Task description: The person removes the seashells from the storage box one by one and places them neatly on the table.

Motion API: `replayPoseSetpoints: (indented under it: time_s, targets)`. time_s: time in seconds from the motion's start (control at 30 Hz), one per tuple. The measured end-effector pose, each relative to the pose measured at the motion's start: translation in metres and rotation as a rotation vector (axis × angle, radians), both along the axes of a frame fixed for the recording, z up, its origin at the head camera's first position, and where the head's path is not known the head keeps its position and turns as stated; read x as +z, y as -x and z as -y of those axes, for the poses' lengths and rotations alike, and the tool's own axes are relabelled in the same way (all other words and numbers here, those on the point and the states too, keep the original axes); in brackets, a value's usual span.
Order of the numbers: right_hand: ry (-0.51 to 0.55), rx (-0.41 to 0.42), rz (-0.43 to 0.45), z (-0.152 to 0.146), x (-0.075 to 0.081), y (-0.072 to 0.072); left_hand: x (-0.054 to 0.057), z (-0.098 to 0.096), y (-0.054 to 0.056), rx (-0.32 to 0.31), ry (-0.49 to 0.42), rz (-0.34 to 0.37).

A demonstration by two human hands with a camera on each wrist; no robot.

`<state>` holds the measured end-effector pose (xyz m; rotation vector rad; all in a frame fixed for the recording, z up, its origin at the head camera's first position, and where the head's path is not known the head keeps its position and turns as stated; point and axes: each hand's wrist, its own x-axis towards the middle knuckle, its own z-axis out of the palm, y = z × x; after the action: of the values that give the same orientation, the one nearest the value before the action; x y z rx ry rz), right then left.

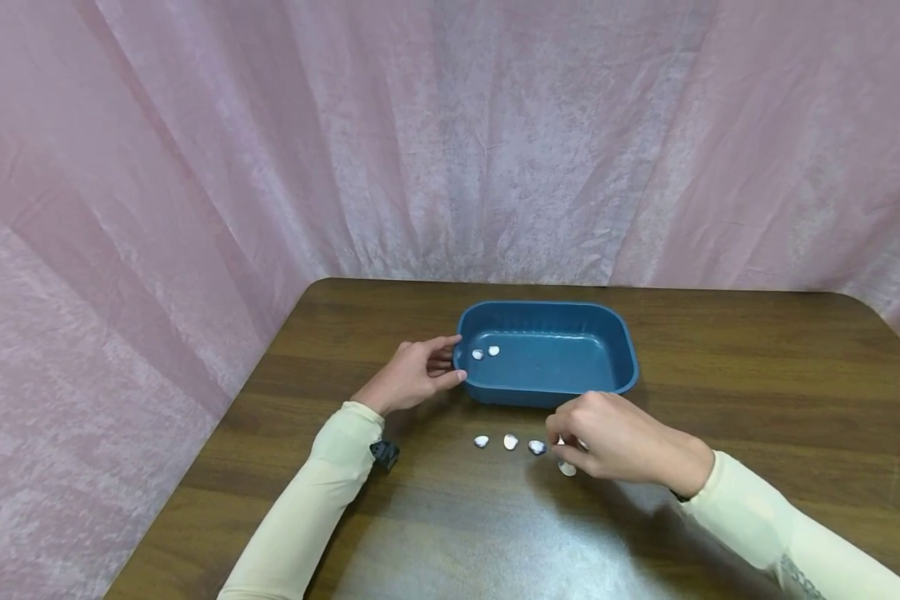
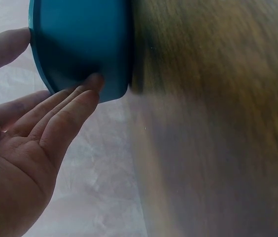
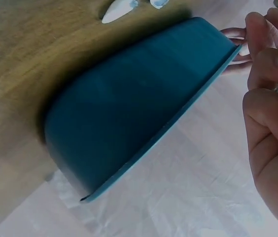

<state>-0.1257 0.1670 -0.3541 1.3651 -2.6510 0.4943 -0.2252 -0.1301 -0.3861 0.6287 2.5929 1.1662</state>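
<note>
My left hand (image 1: 414, 372) steadies the left end of a blue rectangular basin (image 1: 630, 354); in the left wrist view its thumb and straight fingers (image 2: 62, 123) touch the rim and wall. Two small white shells (image 1: 493, 351) lie inside the basin near that end. In front of it, my right hand (image 1: 607, 437) pinches a small white shell (image 1: 561, 441), mostly hidden by the fingertips. Another shell (image 1: 567, 469) shows just below the thumb. To its left, more shells (image 1: 510, 442) lie in a row on the table.
The brown wooden table (image 1: 757, 375) extends to both sides of the basin. A pink velvet curtain (image 1: 495, 150) hangs behind it and along the left. A small black device (image 1: 385, 454) sits at the left wrist.
</note>
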Motion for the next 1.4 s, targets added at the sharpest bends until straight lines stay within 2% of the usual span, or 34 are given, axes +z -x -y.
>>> replayPoseSetpoints:
  time_s: [0.2,0.37,0.67,0.97,1.17,1.4]
  targets:
    - [-0.033,0.017,0.007,0.006,0.008,0.004,-0.001,0.000,0.000,0.001,-0.006,0.000]
    - [-0.054,0.043,-0.019,0.011,0.016,0.012,0.000,0.000,0.000,-0.002,-0.019,0.001]
    - [-0.073,0.091,0.048,0.020,0.034,0.038,0.002,-0.002,-0.003,-0.016,-0.012,-0.029]
    - [-0.152,0.073,0.116,0.036,0.054,0.065,0.005,-0.001,-0.003,-0.020,-0.028,-0.026]
    - [-0.198,0.067,0.156,0.048,0.057,0.084,0.004,0.001,-0.003,-0.011,-0.007,-0.013]
    - [-0.211,0.041,0.202,0.055,0.053,0.104,0.004,0.001,-0.003,-0.019,-0.014,-0.014]
